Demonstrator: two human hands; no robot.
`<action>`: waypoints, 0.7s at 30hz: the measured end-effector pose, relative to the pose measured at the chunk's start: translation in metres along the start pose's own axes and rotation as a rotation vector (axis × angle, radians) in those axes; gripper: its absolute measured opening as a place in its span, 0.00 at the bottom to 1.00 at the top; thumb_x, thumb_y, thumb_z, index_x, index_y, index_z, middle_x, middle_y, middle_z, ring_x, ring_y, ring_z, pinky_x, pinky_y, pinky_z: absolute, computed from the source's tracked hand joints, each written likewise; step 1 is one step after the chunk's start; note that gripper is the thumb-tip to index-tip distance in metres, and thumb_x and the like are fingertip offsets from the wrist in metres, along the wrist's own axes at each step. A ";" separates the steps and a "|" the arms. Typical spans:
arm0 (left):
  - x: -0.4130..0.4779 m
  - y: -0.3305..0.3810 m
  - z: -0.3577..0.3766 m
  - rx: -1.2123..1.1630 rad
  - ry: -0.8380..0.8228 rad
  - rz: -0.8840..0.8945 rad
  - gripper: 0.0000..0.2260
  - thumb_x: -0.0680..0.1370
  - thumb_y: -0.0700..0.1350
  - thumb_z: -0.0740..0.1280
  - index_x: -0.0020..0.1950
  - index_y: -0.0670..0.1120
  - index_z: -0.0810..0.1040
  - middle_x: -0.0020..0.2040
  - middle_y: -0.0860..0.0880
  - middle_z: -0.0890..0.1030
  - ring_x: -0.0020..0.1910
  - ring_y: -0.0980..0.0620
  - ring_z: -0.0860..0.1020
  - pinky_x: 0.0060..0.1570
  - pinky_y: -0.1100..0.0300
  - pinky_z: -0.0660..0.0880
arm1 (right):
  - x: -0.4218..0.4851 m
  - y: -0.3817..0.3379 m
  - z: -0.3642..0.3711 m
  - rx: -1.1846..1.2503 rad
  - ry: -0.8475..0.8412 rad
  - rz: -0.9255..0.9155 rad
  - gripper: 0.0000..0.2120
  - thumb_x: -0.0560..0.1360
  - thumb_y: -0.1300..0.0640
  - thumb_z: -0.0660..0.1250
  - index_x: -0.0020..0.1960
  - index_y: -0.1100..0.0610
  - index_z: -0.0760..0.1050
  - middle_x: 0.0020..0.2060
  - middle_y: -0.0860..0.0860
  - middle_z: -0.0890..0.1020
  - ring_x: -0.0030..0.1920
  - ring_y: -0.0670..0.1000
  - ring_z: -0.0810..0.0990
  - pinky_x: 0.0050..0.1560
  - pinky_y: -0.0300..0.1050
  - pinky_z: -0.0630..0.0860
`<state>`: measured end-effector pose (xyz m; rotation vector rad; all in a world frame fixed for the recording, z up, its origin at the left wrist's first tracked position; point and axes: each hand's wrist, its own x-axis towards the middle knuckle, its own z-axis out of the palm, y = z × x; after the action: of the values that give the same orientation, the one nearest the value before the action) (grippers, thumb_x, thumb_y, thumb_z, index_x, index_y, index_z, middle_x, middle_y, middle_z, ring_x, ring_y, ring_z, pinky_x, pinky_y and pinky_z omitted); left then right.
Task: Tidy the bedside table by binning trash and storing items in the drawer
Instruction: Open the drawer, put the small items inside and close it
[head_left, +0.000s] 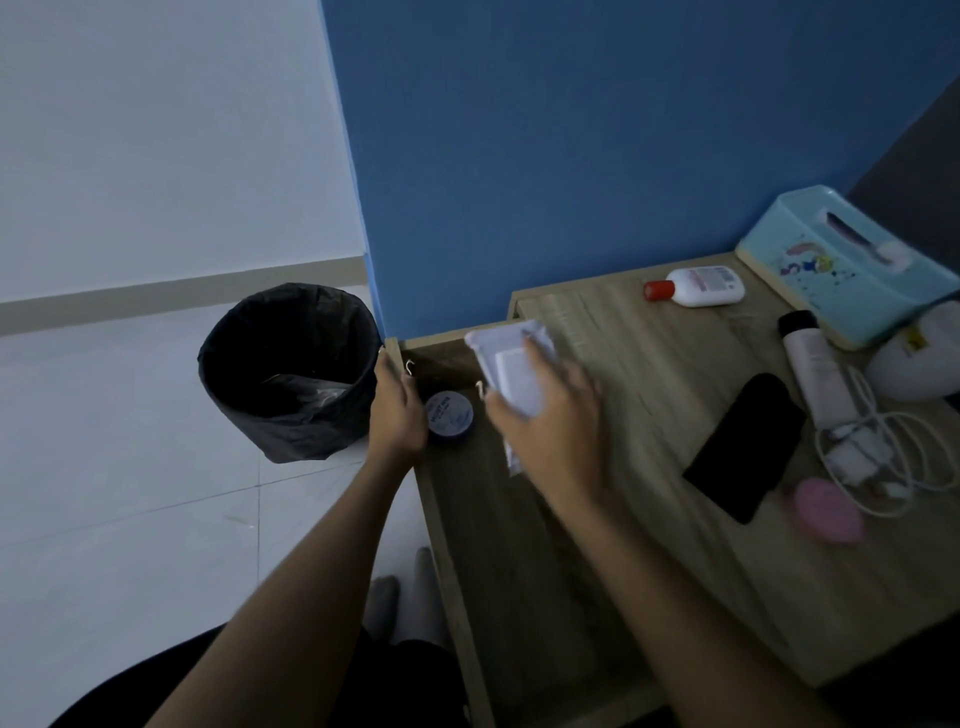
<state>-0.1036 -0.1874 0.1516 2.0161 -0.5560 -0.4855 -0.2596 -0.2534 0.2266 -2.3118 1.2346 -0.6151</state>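
We are holding a white packet (511, 371) in our right hand (550, 431), fingers clamped around it, and it is hovering over the open drawer (498, 519), blurred so we cannot read what it is. Down in the drawer a round blue tin (449, 413) is sitting near the far left corner, label up. Our left hand (397, 410) is gripping the drawer's left edge, fingers curled over the rim right beside that tin. The rest of the drawer is showing bare wood.

Left of the drawer, on the floor, the bin (291, 371) is standing upright with a black liner; we are seeing some crumpled clear wrapping at the bottom of it.

On the bench (649, 353) to the right, a white bottle with a red cap (698, 286) is lying on its side, and a teal tissue box (841, 260) is sitting at the back. Nearer us, a tall white bottle (815, 364) is lying beside a black phone (745, 447), with a white charger and cable (872, 452) tangled just beyond and a pink object (828, 509) next to the phone.
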 end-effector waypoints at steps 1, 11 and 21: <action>0.000 0.000 0.000 -0.006 -0.004 -0.006 0.24 0.83 0.50 0.50 0.78 0.48 0.49 0.75 0.42 0.65 0.71 0.40 0.68 0.70 0.44 0.66 | -0.010 -0.001 0.009 -0.012 -0.033 0.016 0.35 0.72 0.39 0.65 0.75 0.43 0.57 0.66 0.53 0.70 0.62 0.54 0.69 0.56 0.48 0.74; 0.002 -0.001 0.002 -0.053 -0.010 -0.022 0.24 0.83 0.49 0.49 0.78 0.48 0.47 0.77 0.43 0.61 0.74 0.43 0.63 0.72 0.49 0.61 | -0.063 0.035 0.097 -0.076 -0.370 0.252 0.36 0.74 0.40 0.65 0.76 0.44 0.51 0.74 0.55 0.60 0.73 0.58 0.59 0.71 0.57 0.58; 0.003 -0.003 0.003 -0.052 0.013 0.001 0.24 0.83 0.48 0.50 0.78 0.46 0.48 0.77 0.43 0.61 0.74 0.44 0.63 0.71 0.54 0.60 | -0.067 0.039 0.127 -0.148 -0.436 0.189 0.41 0.71 0.36 0.64 0.77 0.46 0.49 0.70 0.57 0.62 0.67 0.60 0.63 0.65 0.54 0.65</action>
<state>-0.1024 -0.1898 0.1469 1.9676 -0.5315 -0.4816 -0.2454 -0.1942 0.0907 -2.2454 1.2913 0.0490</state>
